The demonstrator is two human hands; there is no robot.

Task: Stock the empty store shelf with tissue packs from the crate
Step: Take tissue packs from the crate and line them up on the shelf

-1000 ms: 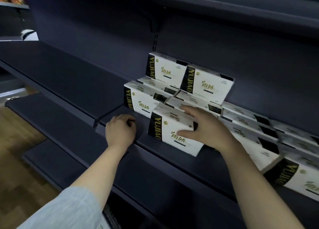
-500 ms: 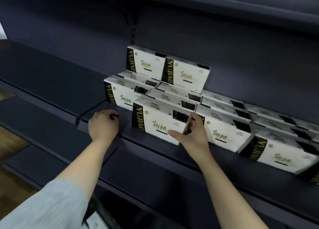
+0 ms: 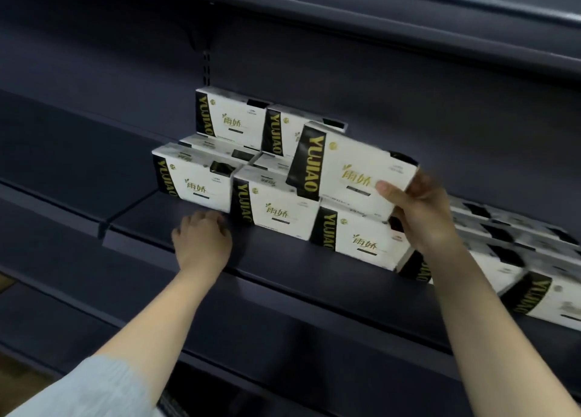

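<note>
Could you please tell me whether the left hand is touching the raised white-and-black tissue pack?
Apart. The head view shows the left hand resting on the dark shelf, while only the right hand grips the raised white-and-black tissue pack.

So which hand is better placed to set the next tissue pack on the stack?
Right. The right hand already grips a raised tissue pack above the front row. The left hand rests with fingers curled on the shelf edge and holds nothing.
</note>
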